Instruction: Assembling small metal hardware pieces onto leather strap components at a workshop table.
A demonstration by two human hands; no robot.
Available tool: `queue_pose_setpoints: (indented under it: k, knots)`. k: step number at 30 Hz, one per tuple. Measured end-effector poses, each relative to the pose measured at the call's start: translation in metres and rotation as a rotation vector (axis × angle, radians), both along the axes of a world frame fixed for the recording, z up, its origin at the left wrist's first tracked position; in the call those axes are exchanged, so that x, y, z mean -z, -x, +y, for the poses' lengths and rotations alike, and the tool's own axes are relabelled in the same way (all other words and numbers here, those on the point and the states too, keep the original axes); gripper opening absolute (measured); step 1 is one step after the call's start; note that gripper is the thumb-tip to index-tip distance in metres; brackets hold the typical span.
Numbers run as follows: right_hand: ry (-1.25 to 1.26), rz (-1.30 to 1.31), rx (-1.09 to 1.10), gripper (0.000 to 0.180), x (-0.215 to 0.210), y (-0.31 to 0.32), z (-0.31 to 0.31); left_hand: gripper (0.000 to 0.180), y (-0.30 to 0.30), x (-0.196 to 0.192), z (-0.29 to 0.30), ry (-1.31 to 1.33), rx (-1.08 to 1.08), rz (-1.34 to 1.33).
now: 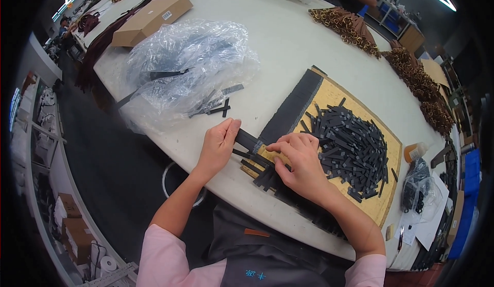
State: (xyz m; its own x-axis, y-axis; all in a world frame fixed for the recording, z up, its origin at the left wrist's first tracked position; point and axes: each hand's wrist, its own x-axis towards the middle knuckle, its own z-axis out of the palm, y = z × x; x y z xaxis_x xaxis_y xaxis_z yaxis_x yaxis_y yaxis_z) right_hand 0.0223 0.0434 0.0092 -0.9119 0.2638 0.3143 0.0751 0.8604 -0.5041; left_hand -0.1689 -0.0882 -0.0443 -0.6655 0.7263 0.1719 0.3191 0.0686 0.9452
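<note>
My left hand is closed, thumb on top, around the end of some flat black strips that stick out toward the right. My right hand is bent over the near left corner of a yellow board, its thumb and fingers drawn together at the strips' far ends. Whatever lies between its fingertips is too small to make out. Beside it, more black strips lie along the board's near edge. A large heap of short black strips covers the board's middle, and a dark band runs along its left side.
Crumpled clear plastic lies left of the board, with a few loose black strips beside it. Behind is a cardboard box. Brown straps with gold rings line the far right edge. A bagged item and scissors lie right.
</note>
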Motion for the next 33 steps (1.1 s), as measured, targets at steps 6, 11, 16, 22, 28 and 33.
queue_pose_setpoints:
  k: [6,11,16,22,28,33]
  knots:
    - [-0.021,-0.073,0.005,0.018,0.005,0.021,-0.012,0.046,-0.006,-0.007,-0.012,0.027,0.029,0.08]
    - [-0.002,-0.228,-0.002,0.015,-0.003,0.038,-0.015,0.045,0.002,-0.004,-0.019,-0.118,-0.046,-0.18]
    - [0.059,-0.398,-0.034,0.021,-0.003,0.043,-0.01,0.044,0.001,-0.003,-0.021,-0.111,-0.047,-0.208]
    - [0.024,-0.37,0.011,0.017,-0.002,0.048,-0.021,0.045,0.0,-0.001,-0.021,-0.133,-0.065,-0.144]
    - [0.051,-0.541,0.017,0.019,-0.012,0.052,-0.016,0.045,0.001,0.001,-0.022,-0.138,-0.091,-0.133]
    - [0.138,-0.373,-0.01,0.022,0.0,0.046,-0.005,0.044,0.001,0.001,-0.02,-0.166,-0.081,-0.165]
